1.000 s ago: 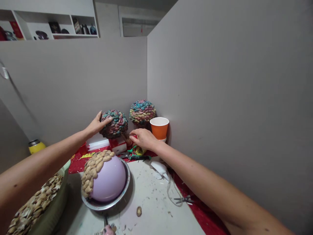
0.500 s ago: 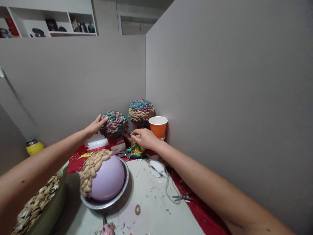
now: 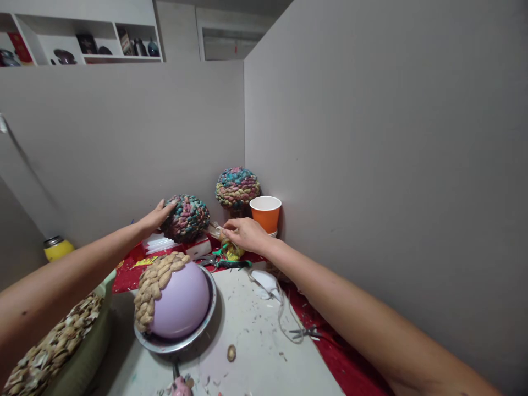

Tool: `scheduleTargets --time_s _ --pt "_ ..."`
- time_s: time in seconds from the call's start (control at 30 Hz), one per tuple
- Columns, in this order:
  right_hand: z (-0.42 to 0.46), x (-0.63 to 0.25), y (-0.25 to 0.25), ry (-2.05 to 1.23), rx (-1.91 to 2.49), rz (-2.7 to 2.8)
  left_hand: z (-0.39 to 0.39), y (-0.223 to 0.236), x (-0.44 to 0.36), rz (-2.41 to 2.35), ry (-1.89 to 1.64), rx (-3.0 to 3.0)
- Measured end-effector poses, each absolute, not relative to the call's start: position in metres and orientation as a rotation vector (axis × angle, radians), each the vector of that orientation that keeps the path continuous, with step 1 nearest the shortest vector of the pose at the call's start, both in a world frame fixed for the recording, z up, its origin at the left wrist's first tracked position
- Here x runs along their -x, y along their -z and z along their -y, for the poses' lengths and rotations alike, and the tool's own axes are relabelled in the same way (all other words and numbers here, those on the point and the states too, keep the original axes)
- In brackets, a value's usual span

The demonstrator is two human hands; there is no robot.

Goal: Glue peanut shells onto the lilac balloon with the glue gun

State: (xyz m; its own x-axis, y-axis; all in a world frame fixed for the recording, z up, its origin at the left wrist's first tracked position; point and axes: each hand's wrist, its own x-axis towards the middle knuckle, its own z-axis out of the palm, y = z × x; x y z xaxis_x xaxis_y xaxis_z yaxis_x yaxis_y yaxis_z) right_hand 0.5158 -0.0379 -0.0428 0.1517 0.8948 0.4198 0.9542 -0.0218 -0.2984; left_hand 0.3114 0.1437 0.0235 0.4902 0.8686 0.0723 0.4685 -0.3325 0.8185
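Note:
At the back of the table my left hand [image 3: 159,214] grips the far left side of a ball covered in painted peanut shells [image 3: 187,218], pink, green and blue. The ball leans over, and a pale stem [image 3: 215,229] sticks out of its right side. My right hand [image 3: 245,234] is at the end of that stem, thumb and fingers pinched together; what lies between them is hidden. A second painted shell ball [image 3: 238,188] stands behind. In front, a lilac balloon [image 3: 183,300], partly covered with plain peanut shells [image 3: 159,280], rests in a metal bowl [image 3: 181,346].
An orange cup [image 3: 266,214] stands right of my right hand. Pliers [image 3: 233,264], scissors [image 3: 305,332], a white glue gun [image 3: 266,280] with its cord, and a loose peanut shell [image 3: 231,352] lie about. A green basin [image 3: 88,344] of shells is at left. Grey panels rise behind and right.
The ball in my left hand has tipped down and left, showing more of the stem. My right hand has stayed nearly in place.

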Motion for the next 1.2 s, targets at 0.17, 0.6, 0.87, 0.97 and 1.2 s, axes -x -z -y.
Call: scheduleTargets --time_s 0.17,0.6,0.87,0.97,1.2 --pt "0.042 -0.513 0.04 0.157 1.885 1.732 -0.145 -0.023 -0.31 -1.109 -0.65 -2.003" --pt "0.079 -0.488 0.016 0.098 1.737 1.737 -0.13 -0.046 -0.289 -1.049 -0.887 -2.161" --pt "0.161 -0.412 0.011 -0.469 1.634 2.252 -0.071 -0.085 -0.245 -0.821 -0.948 -2.4" --pt "0.184 -0.378 0.029 -0.452 1.718 2.495 -0.03 -0.083 -0.217 -0.714 -0.914 -2.448" --pt "0.204 -0.351 0.065 -0.304 1.719 2.54 0.065 -0.043 -0.15 -0.679 -0.699 -2.311"
